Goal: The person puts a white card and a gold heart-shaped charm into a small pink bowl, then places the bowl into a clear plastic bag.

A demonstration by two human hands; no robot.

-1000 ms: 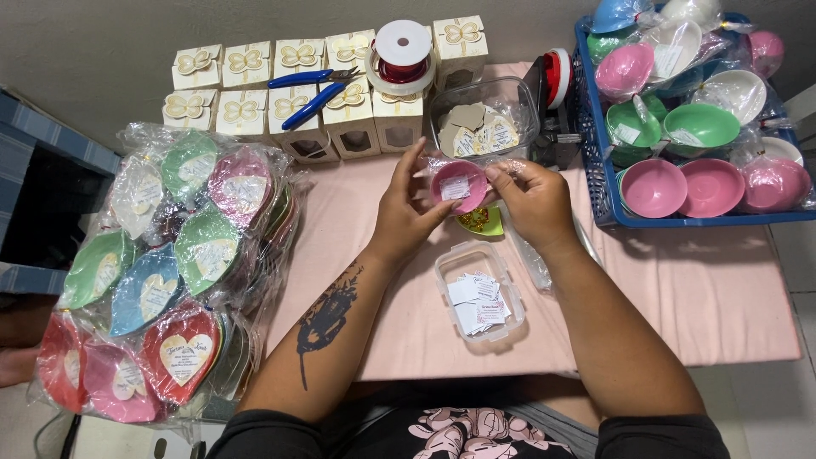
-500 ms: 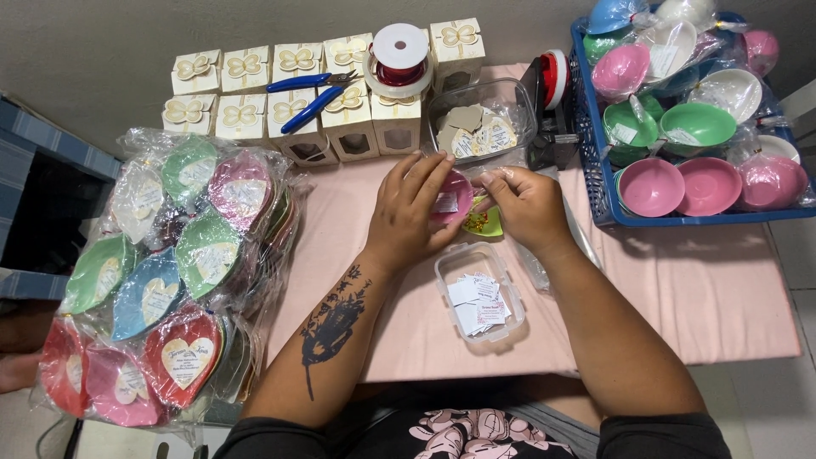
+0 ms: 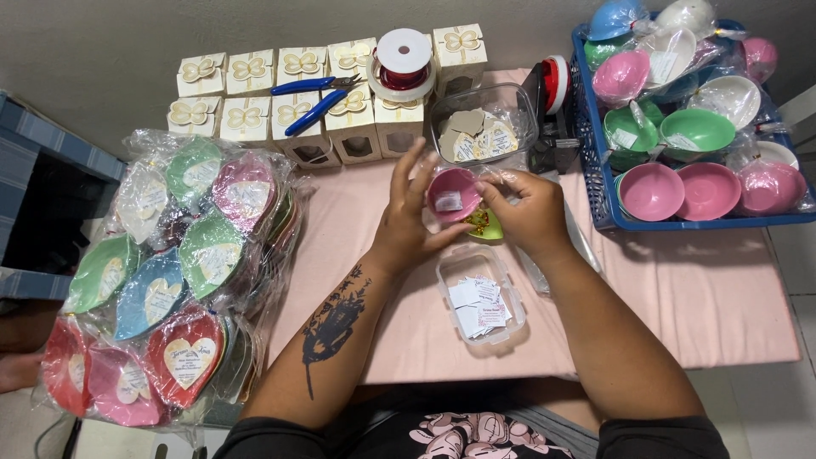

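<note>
A small pink bowl point(image 3: 453, 190) with a white paper slip inside is held tilted above the pink tabletop point(image 3: 680, 289). My left hand point(image 3: 406, 217) cups it from the left, thumb under its lower rim, fingers spread behind. My right hand point(image 3: 527, 209) grips the bowl's right edge with fingertips, over thin clear plastic wrap. Just beneath the hands lies a green dish point(image 3: 486, 224) with small gold bits. A clear tub point(image 3: 481, 294) of white paper slips sits in front of my hands.
A blue basket point(image 3: 599, 183) of coloured bowls stands at the right. A clear container point(image 3: 483, 126) of card tags, rows of white gift boxes point(image 3: 297, 93), blue pliers point(image 3: 314, 98) and a ribbon spool point(image 3: 403, 55) lie behind. Wrapped heart-shaped dishes point(image 3: 170, 272) pile at the left.
My left hand's fingers, which lay over the bowl half a second ago, have opened back, showing the bowl's inside again. My right hand has stayed at the bowl's right edge.
</note>
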